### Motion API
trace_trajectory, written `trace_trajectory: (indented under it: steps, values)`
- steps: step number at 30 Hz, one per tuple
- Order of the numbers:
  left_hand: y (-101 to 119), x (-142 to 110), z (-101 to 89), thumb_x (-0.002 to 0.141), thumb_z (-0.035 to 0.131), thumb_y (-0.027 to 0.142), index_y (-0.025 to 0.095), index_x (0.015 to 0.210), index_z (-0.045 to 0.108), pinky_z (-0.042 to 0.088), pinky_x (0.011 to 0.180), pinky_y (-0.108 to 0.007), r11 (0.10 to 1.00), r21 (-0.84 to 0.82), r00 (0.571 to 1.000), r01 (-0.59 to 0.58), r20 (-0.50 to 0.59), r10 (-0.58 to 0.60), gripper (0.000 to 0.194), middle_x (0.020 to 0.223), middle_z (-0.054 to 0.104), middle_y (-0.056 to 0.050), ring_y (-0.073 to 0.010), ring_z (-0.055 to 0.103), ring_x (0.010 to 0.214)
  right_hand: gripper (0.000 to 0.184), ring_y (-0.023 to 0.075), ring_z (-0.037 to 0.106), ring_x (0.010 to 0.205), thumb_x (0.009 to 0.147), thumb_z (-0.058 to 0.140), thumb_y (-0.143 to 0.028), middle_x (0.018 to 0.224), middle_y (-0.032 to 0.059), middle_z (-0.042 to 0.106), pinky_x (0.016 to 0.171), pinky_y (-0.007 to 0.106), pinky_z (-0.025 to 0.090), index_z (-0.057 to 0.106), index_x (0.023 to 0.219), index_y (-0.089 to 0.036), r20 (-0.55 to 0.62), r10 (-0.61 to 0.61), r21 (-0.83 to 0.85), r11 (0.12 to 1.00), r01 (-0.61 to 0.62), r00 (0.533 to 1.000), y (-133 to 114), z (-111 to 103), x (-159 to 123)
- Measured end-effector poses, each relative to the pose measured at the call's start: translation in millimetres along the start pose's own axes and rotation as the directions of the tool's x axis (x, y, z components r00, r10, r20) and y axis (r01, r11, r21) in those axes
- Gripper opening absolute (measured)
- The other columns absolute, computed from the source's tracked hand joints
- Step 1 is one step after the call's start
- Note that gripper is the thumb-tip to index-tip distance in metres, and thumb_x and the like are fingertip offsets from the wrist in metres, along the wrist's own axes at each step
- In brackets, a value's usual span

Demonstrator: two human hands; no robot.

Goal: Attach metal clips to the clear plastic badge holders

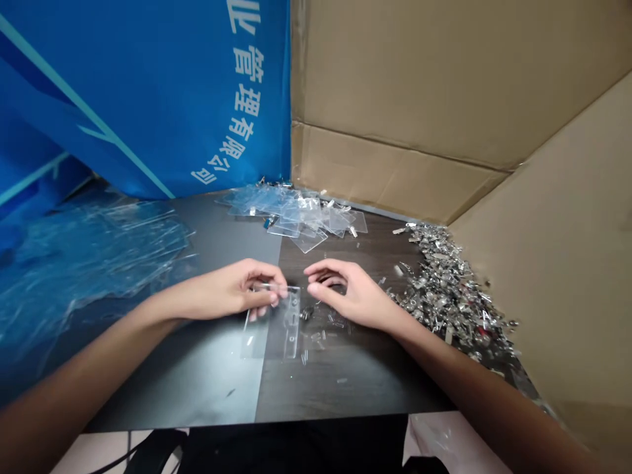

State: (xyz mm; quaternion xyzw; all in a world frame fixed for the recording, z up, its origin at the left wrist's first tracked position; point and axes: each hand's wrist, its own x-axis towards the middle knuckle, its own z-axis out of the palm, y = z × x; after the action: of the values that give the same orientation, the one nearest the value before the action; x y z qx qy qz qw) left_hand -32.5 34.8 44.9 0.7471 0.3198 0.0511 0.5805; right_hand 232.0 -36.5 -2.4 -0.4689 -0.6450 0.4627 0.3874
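My left hand [259, 286] is closed on a clear plastic badge holder [269, 336], gripping it by its upper edge between thumb and fingers. A row of punched holes runs along the holder's right side. Just to the right, my right hand [340, 286] is held with thumb and fingers apart, nothing visible between them. Beneath and between the hands, a small dark metal piece [307, 313] and several tiny clear strips [320, 339] lie on the table. The fingertips of the right hand do not touch the holder.
Metal clips [454, 289] are heaped at the right, against a cardboard wall [557, 263]. Clear badge holders with clips [306, 214] are piled at the back. Many clear plastic sleeves [99, 257] cover the left of the table [345, 395]. A blue banner [148, 85] hangs behind.
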Motion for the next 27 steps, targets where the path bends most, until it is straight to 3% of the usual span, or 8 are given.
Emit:
trace_trajectory:
  steps: [2, 4, 9, 13, 15, 18, 23, 27]
  values:
    - [-1, 3, -6.6, 0.090, 0.089, 0.048, 0.019, 0.097, 0.080, 0.058, 0.060, -0.029, 0.992, -0.117, 0.999, 0.036, -0.025, -0.039, 0.031, 0.077, 0.075, -0.005, -0.0183, 0.071, 0.065, 0.024, 0.0219, 0.079, 0.097, 0.097, 0.078, -0.038, 0.108, 0.0108, 0.085, 0.094, 0.040, 0.063, 0.081, 0.110, -0.018, -0.160, 0.054, 0.022, 0.998, -0.051, 0.986, 8, -4, 6]
    - [-1, 10, -9.3, 0.084, 0.096, 0.043, 0.018, 0.102, 0.080, 0.064, 0.068, -0.029, 0.956, -0.285, 0.959, -0.069, -0.284, -0.015, 0.036, 0.086, 0.080, -0.008, -0.0178, 0.075, 0.070, 0.023, 0.0212, 0.079, 0.091, 0.096, 0.077, -0.039, 0.100, 0.0095, 0.084, 0.089, 0.038, 0.063, 0.081, 0.105, -0.018, -0.240, 0.108, 0.068, 0.993, -0.094, 0.965, 15, -6, 10]
    - [-1, 19, -24.9, 0.084, 0.095, 0.053, 0.018, 0.131, 0.073, 0.063, 0.113, -0.044, 0.797, -0.393, 0.630, -0.459, -0.776, -0.020, 0.063, 0.154, 0.068, -0.021, -0.0317, 0.076, 0.128, 0.025, 0.0215, 0.078, 0.090, 0.091, 0.078, -0.038, 0.095, 0.0084, 0.082, 0.086, 0.036, 0.063, 0.080, 0.104, -0.017, -0.271, 0.133, 0.123, 0.987, -0.103, 0.953, 16, -4, 11]
    - [-21, -1, -71.2, 0.095, 0.076, 0.070, 0.020, 0.130, 0.078, 0.060, 0.094, -0.042, 0.985, 0.144, 0.601, -0.100, -0.780, 0.175, 0.061, 0.134, 0.078, -0.014, -0.0299, 0.076, 0.106, 0.024, 0.0230, 0.076, 0.087, 0.099, 0.068, -0.036, 0.099, 0.0097, 0.082, 0.085, 0.039, 0.062, 0.079, 0.109, -0.018, -0.285, 0.070, -0.080, 0.992, -0.097, 0.956, 10, -5, 7]
    - [-37, -14, -99.6, 0.093, 0.077, 0.072, 0.018, 0.105, 0.083, 0.048, 0.081, -0.035, 0.890, 0.438, 0.580, 0.123, -0.760, 0.294, 0.055, 0.101, 0.078, -0.007, -0.0230, 0.065, 0.086, 0.019, 0.0252, 0.076, 0.091, 0.102, 0.064, -0.028, 0.102, 0.0102, 0.081, 0.090, 0.042, 0.061, 0.078, 0.109, -0.019, -0.312, 0.006, -0.332, 0.936, -0.115, 0.950, 6, -10, 5]
    - [-60, -31, -133.2, 0.074, 0.093, 0.071, 0.018, 0.087, 0.076, 0.032, 0.072, -0.031, 0.832, 0.506, 0.551, 0.225, -0.771, 0.319, 0.057, 0.076, 0.057, 0.000, -0.0169, 0.045, 0.075, 0.020, 0.0331, 0.075, 0.108, 0.104, 0.062, -0.021, 0.112, 0.0153, 0.078, 0.098, 0.049, 0.058, 0.078, 0.115, -0.018, -0.345, -0.060, -0.688, 0.695, -0.209, 0.937, 1, -17, 1]
    - [-71, -56, -150.5, 0.058, 0.097, 0.078, 0.019, 0.077, 0.070, 0.030, 0.071, -0.029, 0.756, 0.508, 0.649, 0.413, -0.747, 0.147, 0.067, 0.068, 0.052, 0.002, -0.0168, 0.043, 0.071, 0.028, 0.0467, 0.070, 0.121, 0.109, 0.067, -0.029, 0.129, 0.0281, 0.072, 0.091, 0.053, 0.058, 0.078, 0.126, -0.011, -0.402, 0.085, -0.881, 0.234, -0.411, 0.912, -10, -21, -8]
    - [-55, -65, -143.5, 0.069, 0.099, 0.049, 0.011, 0.097, 0.082, 0.040, 0.081, -0.031, 0.679, 0.495, 0.700, 0.542, -0.713, -0.040, 0.050, 0.088, 0.074, -0.009, -0.0260, 0.060, 0.088, 0.028, 0.0409, 0.074, 0.119, 0.113, 0.062, -0.031, 0.126, 0.0225, 0.076, 0.090, 0.048, 0.059, 0.079, 0.127, -0.013, -0.315, 0.168, -0.881, 0.315, -0.354, 0.934, -23, -19, -12]
